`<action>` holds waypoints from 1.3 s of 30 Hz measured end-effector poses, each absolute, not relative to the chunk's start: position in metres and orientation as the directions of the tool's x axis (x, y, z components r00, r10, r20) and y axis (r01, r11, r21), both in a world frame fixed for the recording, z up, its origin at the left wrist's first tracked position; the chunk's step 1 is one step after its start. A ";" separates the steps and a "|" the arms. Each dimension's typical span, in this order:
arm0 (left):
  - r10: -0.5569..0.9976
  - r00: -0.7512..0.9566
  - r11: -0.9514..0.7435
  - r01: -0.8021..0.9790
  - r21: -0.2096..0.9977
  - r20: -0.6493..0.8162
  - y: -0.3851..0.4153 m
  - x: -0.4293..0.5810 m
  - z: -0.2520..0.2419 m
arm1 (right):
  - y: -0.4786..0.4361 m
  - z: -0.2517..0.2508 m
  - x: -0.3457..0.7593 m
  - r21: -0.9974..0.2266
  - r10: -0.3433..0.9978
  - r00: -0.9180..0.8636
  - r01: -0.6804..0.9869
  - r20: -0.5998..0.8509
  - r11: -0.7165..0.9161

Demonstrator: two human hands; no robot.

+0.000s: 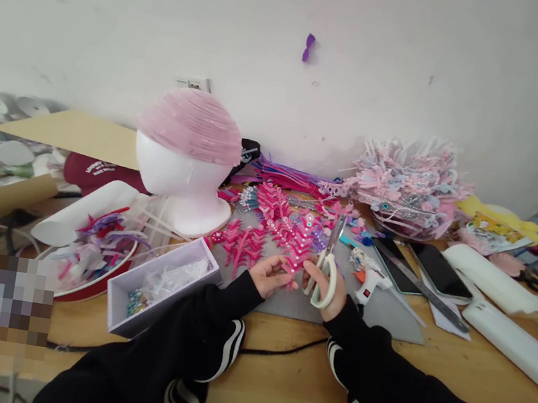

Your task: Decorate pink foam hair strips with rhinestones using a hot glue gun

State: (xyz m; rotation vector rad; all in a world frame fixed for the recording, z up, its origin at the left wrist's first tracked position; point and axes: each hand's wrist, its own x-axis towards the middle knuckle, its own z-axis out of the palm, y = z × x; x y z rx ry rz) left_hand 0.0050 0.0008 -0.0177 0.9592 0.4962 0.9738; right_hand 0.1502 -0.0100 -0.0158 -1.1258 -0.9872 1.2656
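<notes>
My left hand (268, 275) pinches the lower end of a pink pipe-cleaner piece (300, 243), shaped like a stacked leafy spray with pearl beads down its middle. It stands upright between my hands. In my right hand (332, 298) is a pair of scissors (327, 271) with pale cream handles, its blades pointing up and away. The fingertips of that hand reach close to the pink piece; whether they touch it I cannot tell. More pink leafy pieces (241, 244) lie on the grey mat (273, 306) just beyond my left hand.
A white foam head (171, 177) with a pink cap stands behind on the left. Near my left arm is a lilac box (115, 303) with beads and plastic bags. A white glue gun (371, 281), phones (440, 271) and a metal ruler (413, 284) lie right. A black cable (282, 350) crosses the front.
</notes>
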 end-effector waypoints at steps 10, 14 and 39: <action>0.877 0.480 0.130 -0.289 0.949 0.026 0.004 0.007 -0.019 | -0.014 0.000 0.149 -1.000 0.997 0.081 -0.016 -0.013 -0.012; 0.946 0.325 0.096 -0.325 0.941 0.016 0.003 0.006 -0.015 | -0.021 0.010 0.144 -0.997 1.000 0.005 0.074 -0.005 -0.005; 0.938 -0.231 -0.307 -0.210 0.928 0.258 0.007 -0.006 0.010 | -0.027 0.009 0.155 -0.643 0.961 -0.111 0.723 0.253 0.252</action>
